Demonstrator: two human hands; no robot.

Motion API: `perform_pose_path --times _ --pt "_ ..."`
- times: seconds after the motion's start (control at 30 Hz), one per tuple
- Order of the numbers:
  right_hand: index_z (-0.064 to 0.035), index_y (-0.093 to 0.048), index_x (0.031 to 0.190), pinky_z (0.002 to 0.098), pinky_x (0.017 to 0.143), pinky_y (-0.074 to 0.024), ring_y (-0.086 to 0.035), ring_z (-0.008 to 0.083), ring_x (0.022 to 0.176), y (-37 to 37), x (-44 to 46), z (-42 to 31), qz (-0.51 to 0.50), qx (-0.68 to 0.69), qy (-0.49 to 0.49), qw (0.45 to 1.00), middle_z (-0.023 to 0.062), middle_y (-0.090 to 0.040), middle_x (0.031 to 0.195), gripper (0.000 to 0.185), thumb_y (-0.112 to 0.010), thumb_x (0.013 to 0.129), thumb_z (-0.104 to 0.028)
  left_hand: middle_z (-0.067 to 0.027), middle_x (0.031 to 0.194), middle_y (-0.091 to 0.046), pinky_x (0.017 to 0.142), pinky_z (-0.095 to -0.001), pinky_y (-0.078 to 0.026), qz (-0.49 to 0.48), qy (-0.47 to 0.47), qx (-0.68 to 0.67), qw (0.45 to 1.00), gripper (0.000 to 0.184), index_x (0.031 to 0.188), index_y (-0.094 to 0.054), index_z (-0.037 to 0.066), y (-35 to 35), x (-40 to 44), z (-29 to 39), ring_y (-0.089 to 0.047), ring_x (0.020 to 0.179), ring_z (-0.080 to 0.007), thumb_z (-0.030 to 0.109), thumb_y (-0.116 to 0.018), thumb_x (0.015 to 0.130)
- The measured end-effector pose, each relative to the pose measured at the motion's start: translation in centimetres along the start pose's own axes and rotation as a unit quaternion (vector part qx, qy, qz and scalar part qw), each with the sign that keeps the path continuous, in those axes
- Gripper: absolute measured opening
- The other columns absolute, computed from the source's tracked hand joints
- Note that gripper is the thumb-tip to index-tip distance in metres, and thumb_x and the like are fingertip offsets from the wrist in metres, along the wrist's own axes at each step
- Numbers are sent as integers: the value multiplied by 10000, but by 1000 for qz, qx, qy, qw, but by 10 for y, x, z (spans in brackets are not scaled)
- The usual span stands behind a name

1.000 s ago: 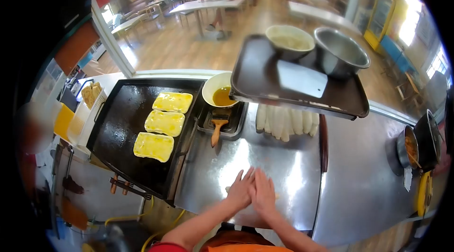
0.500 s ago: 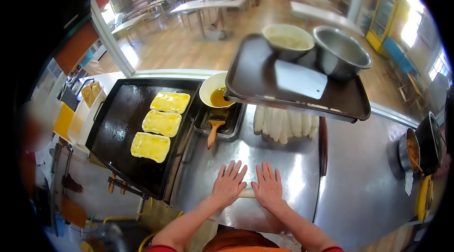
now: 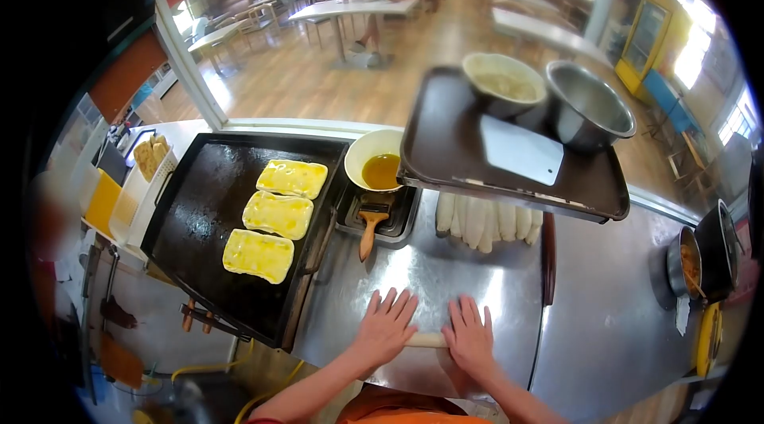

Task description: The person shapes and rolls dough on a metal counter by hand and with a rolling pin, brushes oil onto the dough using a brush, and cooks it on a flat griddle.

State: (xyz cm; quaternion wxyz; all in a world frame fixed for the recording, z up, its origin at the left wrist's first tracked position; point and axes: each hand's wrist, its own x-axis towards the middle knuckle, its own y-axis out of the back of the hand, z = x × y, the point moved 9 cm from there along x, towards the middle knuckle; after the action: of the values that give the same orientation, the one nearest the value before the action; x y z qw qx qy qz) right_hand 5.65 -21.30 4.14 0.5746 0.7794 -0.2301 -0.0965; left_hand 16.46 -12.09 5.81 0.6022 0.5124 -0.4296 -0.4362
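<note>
A short pale roll of dough (image 3: 427, 340) lies crosswise on the steel worktop (image 3: 430, 277). My left hand (image 3: 387, 327) is flat over its left end, fingers stretched out. Over the other end rests my right hand (image 3: 470, 336), also flat and open with its fingers forward. Both palms hide the ends of the roll; only its middle shows. Beyond my hands, several pale dough strips (image 3: 489, 221) are lined up side by side. A brush (image 3: 370, 229) with a wooden handle lies on a dark square pan (image 3: 402, 225).
Three yellow-topped flat dough pieces (image 3: 277, 214) sit on the black griddle (image 3: 191, 209) at left. A bowl of oil (image 3: 380, 171) stands behind the brush. The raised dark tray (image 3: 446, 126) carries a bowl, a metal pot and a white slab. Pots (image 3: 684, 261) stand far right.
My hands have moved slightly apart, and more of the dough roll shows between them. The whole view has shifted a little, with the worktop lower in it.
</note>
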Motion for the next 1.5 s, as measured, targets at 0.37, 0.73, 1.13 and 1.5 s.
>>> perform_pose_path --times 0.37,0.73,1.13,1.5 --pt "-92 -440 1405 516 1123 -234 -314 272 1401 -47 -81 -40 -84 -45 57 994 108 -382 1486 614 -599 851 -302 -175 1501 -339 1128 -454 -254 -20 -62 -169 983 684 1429 -364 5 -57 -75 61 -328 1382 -342 428 -525 916" --pt "-169 -434 1420 532 1114 -246 -317 288 1391 -16 -46 -10 -30 -20 26 999 119 -362 1489 625 -644 849 -315 -103 1474 -377 1098 -558 -213 -31 -55 -76 995 580 1404 -456 180 -35 -32 22 -311 1359 -355 363 -590 870" --pt "-80 -442 1401 497 1141 -212 -337 295 1383 -9 10 -18 35 -43 3 998 142 -405 1462 589 -586 896 -347 -110 1483 -373 1126 -550 -198 11 27 -53 998 624 1427 -396 89 -22 1 9 -335 1364 -332 311 -584 875" --pt "-140 -413 1426 505 1123 -250 -328 287 1377 -27 -12 -9 8 -42 11 999 129 -349 1490 675 -676 836 -333 -103 1506 -341 1130 -557 -189 -29 9 -33 999 610 1432 -417 155 -41 -25 8 -280 1396 -339 364 -581 883"
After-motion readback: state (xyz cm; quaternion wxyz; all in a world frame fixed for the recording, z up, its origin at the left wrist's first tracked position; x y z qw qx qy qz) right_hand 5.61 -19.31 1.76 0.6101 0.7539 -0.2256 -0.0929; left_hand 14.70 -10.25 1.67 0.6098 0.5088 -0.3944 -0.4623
